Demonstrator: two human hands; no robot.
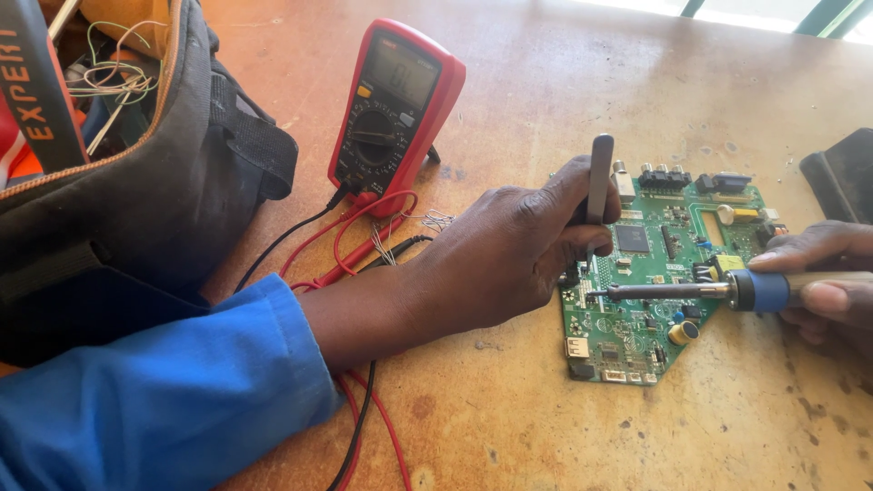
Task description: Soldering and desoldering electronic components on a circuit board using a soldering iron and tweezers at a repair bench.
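Note:
A green circuit board (668, 273) lies flat on the worn wooden table. My left hand (509, 255), in a blue sleeve, rests at the board's left edge and grips grey metal tweezers (599, 177) that stand upright with their tips down on the board. My right hand (832, 282) comes in from the right edge and holds a soldering iron (691, 291) by its blue collar. The iron lies horizontal over the board, its tip pointing left near the tweezers' tips at the board's left side.
A red multimeter (396, 105) stands propped behind my left hand, its red and black leads (364, 245) trailing under my forearm. An open black tool bag (136, 173) with wires fills the left. A dark flat object (841, 173) lies at the right edge.

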